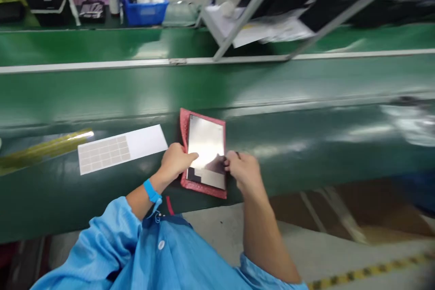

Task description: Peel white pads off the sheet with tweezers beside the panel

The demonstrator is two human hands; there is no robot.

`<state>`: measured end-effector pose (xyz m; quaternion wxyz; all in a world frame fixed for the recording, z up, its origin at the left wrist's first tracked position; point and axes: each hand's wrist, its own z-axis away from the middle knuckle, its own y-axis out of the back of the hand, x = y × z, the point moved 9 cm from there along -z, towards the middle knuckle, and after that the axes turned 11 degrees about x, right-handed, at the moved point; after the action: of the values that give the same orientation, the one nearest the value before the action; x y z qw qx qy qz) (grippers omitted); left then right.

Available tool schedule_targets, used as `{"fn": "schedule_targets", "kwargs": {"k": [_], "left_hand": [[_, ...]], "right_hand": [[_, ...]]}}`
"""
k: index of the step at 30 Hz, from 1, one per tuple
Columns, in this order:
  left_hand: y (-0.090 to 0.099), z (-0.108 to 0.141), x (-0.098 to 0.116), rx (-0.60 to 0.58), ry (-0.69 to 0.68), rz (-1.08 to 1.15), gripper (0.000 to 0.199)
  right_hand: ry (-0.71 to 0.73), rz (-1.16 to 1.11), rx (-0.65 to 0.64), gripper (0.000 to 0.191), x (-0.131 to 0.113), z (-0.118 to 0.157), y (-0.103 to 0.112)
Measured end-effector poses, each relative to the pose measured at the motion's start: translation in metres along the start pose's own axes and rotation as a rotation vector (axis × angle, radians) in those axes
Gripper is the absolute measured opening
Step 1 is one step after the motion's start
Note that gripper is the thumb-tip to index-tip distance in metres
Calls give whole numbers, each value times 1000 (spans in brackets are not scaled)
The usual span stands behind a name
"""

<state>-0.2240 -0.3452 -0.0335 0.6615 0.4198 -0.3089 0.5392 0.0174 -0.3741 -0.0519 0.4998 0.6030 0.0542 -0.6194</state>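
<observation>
A flat rectangular panel (205, 145) with a shiny, mirror-like face lies on pink bubble wrap (204, 191) at the near side of the green work surface. My left hand (176, 161) grips the panel's left edge with the wrap, its thumb resting on the shiny face. At the right edge, my right hand (244, 167) is closed with the fingers pinched together; a small dark thing shows at them, too little of it to name. Left of the panel lies a white sheet of grey labels (146, 141). A blue wrist strap (152, 191) circles my left wrist.
Yellowish tape or film (44, 150) lies at the far left, and clear plastic (411, 122) at the far right. Behind a metal rail (118, 63) stand a blue basket (145, 12) and a slanted metal frame (253, 9). A red strip (170, 205) is near the front edge.
</observation>
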Motion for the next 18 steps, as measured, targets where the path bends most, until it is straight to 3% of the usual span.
{"fn": "schedule_targets", "kwargs": {"k": [2,5,7,12,15,18], "left_hand": [[-7,0,10,-82,-18,156,12],[-12,5,19,-223,-5,363,28],[-5,7,21,-275,22,460,35],[34,17,21,-363,62,597,45],[59,27,17,-423,102,602,46],[89,30,8,-461,127,603,47]], "right_hand": [[-16,-37,-25,27,2,1,-6],[-86,-127,-19,32,4,9,-9],[-163,-204,-23,40,7,16,-9],[-437,-520,-405,53,0,52,-32],[-539,-575,-406,40,-11,61,-41],[-496,-507,-399,24,-40,63,-64]]}}
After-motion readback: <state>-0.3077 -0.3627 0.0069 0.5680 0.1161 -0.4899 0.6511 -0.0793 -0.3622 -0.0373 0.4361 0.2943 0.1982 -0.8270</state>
